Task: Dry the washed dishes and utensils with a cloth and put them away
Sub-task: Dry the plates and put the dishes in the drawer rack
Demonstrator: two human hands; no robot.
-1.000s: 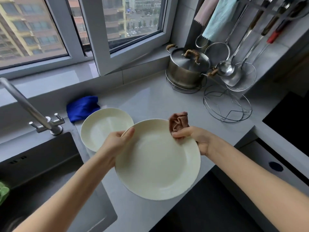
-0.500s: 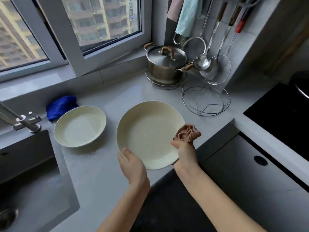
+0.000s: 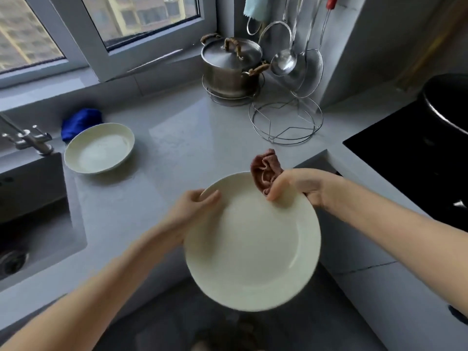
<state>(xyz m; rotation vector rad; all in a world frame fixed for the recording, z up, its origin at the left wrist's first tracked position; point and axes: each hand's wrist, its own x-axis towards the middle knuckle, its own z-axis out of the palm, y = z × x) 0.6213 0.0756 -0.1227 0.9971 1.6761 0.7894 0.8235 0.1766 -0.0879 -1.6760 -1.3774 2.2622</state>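
Left hand [image 3: 195, 206] fingers are curled round the plate [image 3: 253, 244] rim at frame centre; a brown cloth [image 3: 266, 171] is pinched against the upper rim by the right hand [image 3: 296, 186]. A second plate [image 3: 100, 148] is seen on the tabletop [image 3: 190, 138], upper left.

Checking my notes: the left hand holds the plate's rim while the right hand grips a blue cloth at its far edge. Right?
Not quite. In the head view the cloth gripped by the right hand is reddish-brown; the left hand does hold the plate.

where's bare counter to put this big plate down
The widest free patch of counter lies between the smaller plate and the wire trivet, in front of the pot. The back right corner by the hanging ladle is crowded.
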